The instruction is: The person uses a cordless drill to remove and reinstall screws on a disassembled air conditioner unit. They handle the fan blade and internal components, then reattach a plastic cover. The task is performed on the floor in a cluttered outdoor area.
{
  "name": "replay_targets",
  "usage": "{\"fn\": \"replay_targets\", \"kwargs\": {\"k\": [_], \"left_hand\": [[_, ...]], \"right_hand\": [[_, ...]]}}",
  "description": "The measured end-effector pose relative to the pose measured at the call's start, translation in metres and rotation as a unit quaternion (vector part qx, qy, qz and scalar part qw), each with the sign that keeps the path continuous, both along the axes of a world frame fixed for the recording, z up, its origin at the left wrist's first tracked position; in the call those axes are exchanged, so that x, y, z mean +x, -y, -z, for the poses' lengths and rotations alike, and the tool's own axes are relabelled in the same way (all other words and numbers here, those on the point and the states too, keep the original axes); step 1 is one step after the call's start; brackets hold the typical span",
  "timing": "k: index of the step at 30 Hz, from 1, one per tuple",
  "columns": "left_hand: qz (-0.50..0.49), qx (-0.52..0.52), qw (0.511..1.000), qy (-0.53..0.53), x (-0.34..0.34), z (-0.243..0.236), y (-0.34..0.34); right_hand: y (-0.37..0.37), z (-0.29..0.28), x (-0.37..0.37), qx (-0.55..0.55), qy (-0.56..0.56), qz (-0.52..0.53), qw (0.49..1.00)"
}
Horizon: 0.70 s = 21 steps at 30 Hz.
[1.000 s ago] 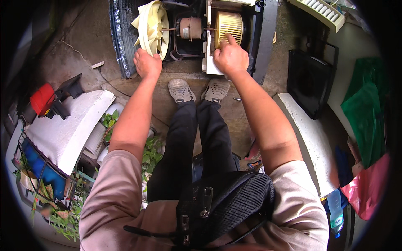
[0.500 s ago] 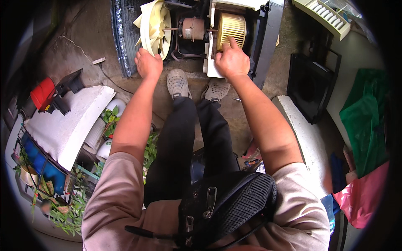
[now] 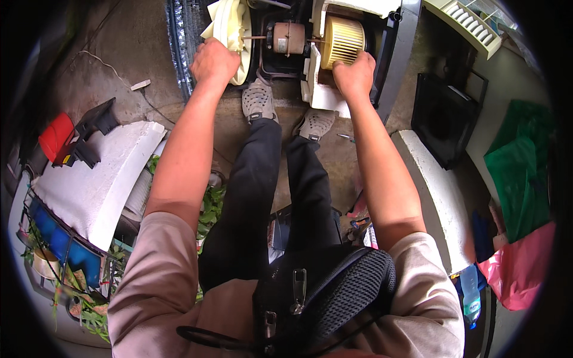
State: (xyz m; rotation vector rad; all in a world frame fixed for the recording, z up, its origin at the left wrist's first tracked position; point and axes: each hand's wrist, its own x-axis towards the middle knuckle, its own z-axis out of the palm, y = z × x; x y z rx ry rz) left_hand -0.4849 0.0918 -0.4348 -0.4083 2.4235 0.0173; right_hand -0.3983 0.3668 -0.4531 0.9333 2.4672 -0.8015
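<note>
At the top of the head view lies an opened air conditioner unit. My left hand (image 3: 215, 64) is closed on the near left rim of a cream axial fan (image 3: 243, 56), its fingertips partly hidden. My right hand (image 3: 356, 76) has its fingers closed on the lower right edge of a cream, slatted blower wheel (image 3: 343, 40). Between the two stands a brownish fan motor (image 3: 288, 38), whose shaft reaches toward both. White foam housing (image 3: 325, 90) borders the blower wheel on its left and near side.
Black finned coil (image 3: 179, 45) edges the unit's left. Both my shoes (image 3: 259, 100) stand just in front. White foam blocks (image 3: 113, 173) lie left, another (image 3: 436, 197) right. A black frame (image 3: 444, 122) leans at right. A cable with a white connector (image 3: 141, 85) crosses the floor.
My right hand has slid from the blower wheel's front to its lower right edge. My left hand has moved up along the fan's rim. The view has shifted slightly.
</note>
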Motion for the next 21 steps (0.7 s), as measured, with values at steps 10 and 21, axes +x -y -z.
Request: {"fn": "replay_targets", "kwargs": {"k": [10,21], "left_hand": [[0.042,0.049,0.992,0.108,-0.08,0.001,-0.004],[0.362,0.228,0.894,-0.13,0.025,0.0,-0.064]], "right_hand": [[0.018,-0.013,0.016,0.046,0.138,-0.181,0.973],[0.03,-0.001,0.028,0.1,0.063,-0.202,0.972]]}}
